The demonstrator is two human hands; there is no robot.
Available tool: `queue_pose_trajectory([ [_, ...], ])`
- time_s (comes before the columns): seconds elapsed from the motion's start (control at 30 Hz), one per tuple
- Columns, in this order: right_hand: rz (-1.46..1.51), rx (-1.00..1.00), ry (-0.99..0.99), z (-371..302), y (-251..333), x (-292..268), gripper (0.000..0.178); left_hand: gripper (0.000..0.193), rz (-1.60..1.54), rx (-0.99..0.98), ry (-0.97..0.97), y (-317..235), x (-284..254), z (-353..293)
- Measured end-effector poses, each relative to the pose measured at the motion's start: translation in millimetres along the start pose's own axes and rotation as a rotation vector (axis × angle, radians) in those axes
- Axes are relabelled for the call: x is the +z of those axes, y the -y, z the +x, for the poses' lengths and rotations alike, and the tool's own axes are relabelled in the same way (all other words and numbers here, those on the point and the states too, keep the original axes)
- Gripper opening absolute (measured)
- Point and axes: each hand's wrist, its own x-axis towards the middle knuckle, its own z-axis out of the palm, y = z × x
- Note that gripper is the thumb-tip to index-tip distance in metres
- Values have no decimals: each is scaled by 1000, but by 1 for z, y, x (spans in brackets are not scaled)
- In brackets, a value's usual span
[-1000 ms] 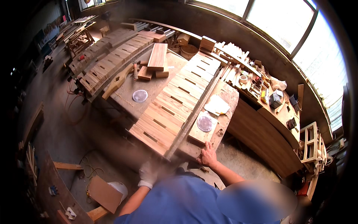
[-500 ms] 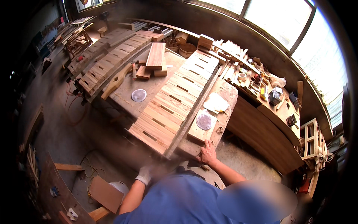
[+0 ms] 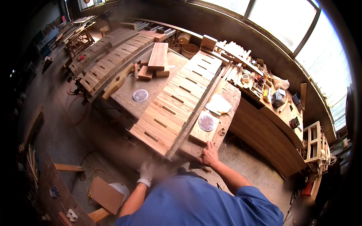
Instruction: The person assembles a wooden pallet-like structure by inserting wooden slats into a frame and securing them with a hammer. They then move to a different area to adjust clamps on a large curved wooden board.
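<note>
Resting R hand (image 3: 209, 155) on near edge of bench (image 3: 230, 91), w/ bent fingers just beside near corner of board (image 3: 197, 132); can't tell whether gripping edge or only leaning on it. Hanging L hand (image 3: 146, 172) low, close to body, in pale glove, a bit blurred, below near end of slats (image 3: 171, 116); can't tell if clenched or loose, or holding anything. On bench, mid-view: said slats, side by side in one long row, slotted thru middle, running from near L to far R, w/ grey rail (image 3: 193, 118) along R side. On board, R of rail: pale round disc (image 3: 206, 122). Just beyond: white paper (image 3: 218, 104). L of slats, also on bench: 2nd disc (image 3: 140, 95), similar in look; farther up, stacked blocks (image 3: 158, 56), w/ hammer (image 3: 136, 71) just beside. Past these, to L: 2nd row (image 3: 113, 60), likewise slotted. Near far end of slats: basket (image 3: 189, 50). Over R, below window (image 3: 283, 26): side bench (image 3: 290, 122), loaded w/ offcuts, tape roll (image 3: 245, 78), misc. small stuff. Lower L, off bench: brown panel (image 3: 106, 196), tilted.
</note>
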Motion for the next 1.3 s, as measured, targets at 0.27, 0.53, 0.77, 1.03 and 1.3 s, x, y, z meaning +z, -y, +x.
queue_pose_trajectory([
  [0.27,16,27,-14,-3,0,2,61,41,-1170,-969,530,59,0,15],
  [0.53,49,37,-7,-3,2,-1,61,30,-319,-227,390,28,-6,15],
  [0.77,32,43,12,-3,3,-4,61,56,766,242,95,-91,-13,-15],
  [1.03,8,58,24,-5,0,-2,60,60,588,73,301,-104,-23,-9],
  [1.3,27,16,-14,2,2,1,60,37,264,-84,677,68,10,48],
])
